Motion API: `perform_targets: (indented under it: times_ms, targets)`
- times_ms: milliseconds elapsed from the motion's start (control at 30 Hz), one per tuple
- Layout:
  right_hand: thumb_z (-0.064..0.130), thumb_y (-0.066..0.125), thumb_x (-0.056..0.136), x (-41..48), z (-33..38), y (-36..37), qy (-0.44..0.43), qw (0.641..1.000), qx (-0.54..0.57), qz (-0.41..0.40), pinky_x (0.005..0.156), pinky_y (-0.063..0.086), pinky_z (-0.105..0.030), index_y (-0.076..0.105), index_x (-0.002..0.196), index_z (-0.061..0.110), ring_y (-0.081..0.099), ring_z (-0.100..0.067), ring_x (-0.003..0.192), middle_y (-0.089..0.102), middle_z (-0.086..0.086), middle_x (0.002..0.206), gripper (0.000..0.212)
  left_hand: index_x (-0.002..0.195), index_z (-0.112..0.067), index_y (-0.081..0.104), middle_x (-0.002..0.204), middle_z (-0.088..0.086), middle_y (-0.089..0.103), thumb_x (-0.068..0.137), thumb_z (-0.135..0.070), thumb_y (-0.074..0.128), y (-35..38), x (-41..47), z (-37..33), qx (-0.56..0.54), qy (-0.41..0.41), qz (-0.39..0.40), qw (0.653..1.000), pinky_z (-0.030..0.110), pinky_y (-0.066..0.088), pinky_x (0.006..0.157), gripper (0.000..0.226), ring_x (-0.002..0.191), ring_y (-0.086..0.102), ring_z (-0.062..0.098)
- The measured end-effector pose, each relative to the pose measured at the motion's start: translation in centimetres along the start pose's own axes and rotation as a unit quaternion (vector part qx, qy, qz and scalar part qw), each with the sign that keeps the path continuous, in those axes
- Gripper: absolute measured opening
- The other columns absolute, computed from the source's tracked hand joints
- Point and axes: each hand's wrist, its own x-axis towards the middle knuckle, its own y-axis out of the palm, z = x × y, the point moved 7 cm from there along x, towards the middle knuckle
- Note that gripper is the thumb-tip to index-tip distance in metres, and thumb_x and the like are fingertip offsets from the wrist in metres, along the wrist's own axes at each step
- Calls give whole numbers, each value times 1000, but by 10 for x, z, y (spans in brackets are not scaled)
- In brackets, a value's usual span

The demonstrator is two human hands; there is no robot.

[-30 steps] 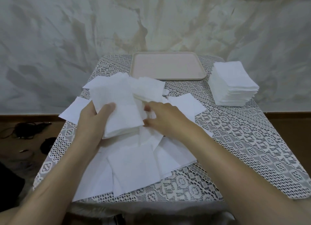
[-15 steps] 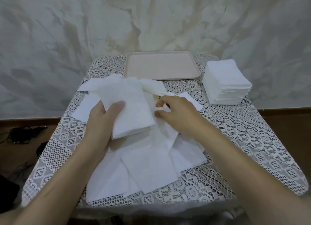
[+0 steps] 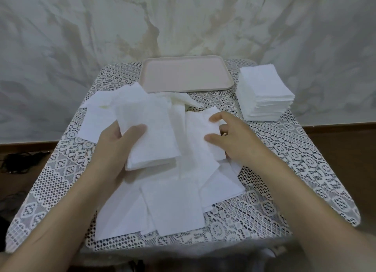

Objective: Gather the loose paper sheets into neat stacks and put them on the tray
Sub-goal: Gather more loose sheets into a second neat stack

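Note:
My left hand point(image 3: 116, 143) holds a thin stack of white sheets point(image 3: 150, 133) above the table, thumb on top. Just to its right, my right hand point(image 3: 230, 137) pinches one loose sheet point(image 3: 201, 125) between thumb and index finger. Several more loose white sheets point(image 3: 173, 206) lie overlapping across the middle and left of the table. The pink tray point(image 3: 186, 74) sits at the far edge and holds nothing. A tall neat stack of sheets point(image 3: 264, 92) stands on the table to the right of the tray.
A lace cloth point(image 3: 295, 170) covers the small table, which stands against a mottled pale wall. Dark cables point(image 3: 20, 160) lie on the floor at the left. Bare cloth shows along the table's right side.
My right hand has moved right and slightly away, lifting the edge of a loose sheet. The left hand keeps its stack in about the same place.

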Motion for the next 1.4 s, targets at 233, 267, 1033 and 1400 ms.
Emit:
perform_targets:
  times_ms: [233,267,1033,1400]
  targets:
    - [15,78,89,-4,-16,-19,39,992,112,-34,60,60,-39,34,153,27,75,-33,89,74,-15,105,78,114,-21,73,102,-2,82,104,-20,61,7,-9,-3,-5,1,22,1000,35,62,79,15,91,78,15]
    - [14,78,89,-5,-15,-20,38,992,113,-36,61,61,-43,35,151,25,75,-36,88,74,-18,105,76,115,-21,72,102,-2,82,104,-19,61,8,-9,-4,-4,1,24,1000,32,63,77,16,92,78,15]
    - [21,69,97,-23,15,-22,-41,991,124,33,72,53,-34,75,99,3,69,-18,80,79,-13,97,19,123,-21,70,110,-2,81,105,-20,58,-7,-4,-6,-27,6,9,1000,34,61,80,22,100,77,17]
    - [37,73,89,-21,8,-2,-4,996,-45,75,78,58,-35,73,97,21,72,-11,85,76,10,90,17,122,-23,70,108,-4,81,105,-20,59,-6,-4,-8,-14,5,9,1000,34,59,79,21,99,78,16]
